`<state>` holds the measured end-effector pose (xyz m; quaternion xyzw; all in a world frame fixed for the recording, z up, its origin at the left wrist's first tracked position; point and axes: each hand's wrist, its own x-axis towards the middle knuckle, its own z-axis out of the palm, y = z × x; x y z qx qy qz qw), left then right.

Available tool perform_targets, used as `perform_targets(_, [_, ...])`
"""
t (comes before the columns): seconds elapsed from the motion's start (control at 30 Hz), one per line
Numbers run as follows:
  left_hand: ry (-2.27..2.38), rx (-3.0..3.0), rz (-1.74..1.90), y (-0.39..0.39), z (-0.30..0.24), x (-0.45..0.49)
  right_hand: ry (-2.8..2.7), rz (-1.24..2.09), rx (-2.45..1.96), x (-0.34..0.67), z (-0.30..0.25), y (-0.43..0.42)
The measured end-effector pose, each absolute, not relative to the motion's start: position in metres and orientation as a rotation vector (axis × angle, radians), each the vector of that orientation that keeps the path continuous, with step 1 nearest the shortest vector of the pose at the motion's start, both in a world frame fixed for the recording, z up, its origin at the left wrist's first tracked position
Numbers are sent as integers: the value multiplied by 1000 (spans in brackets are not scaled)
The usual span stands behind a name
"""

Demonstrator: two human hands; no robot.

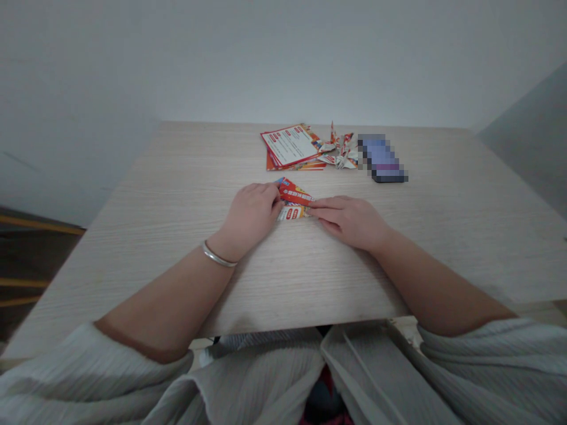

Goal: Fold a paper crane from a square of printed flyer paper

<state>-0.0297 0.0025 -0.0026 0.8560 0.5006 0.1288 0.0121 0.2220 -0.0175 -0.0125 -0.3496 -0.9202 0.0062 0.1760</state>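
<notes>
A small folded paper (296,193), printed red, yellow and white, lies on the table before me. Curled around its left end, my left hand (254,209) has its thumb and fingers closed on the paper. At the opposite corner my right hand (352,221) pinches the tip, its fingers fairly straight and pressed together. Both ends of the paper are partly hidden under the fingers. Just behind it lies a stack of printed sheets (292,146), and next to that sits a folded paper shape (341,150) with pointed tips.
A phone (383,158), blurred out, rests to the right of the pointed paper shape. All of this is on a pale wood-grain table (186,159) that reaches a plain wall (283,59) at the back. Dark shelving with yellowish edges (39,224) stands at the left.
</notes>
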Motion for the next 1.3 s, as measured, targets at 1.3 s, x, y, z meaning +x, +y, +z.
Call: perform_targets(1.3, [1346,2818,484,1,0,-30,-2669,-43,-1033,210,-16,-11])
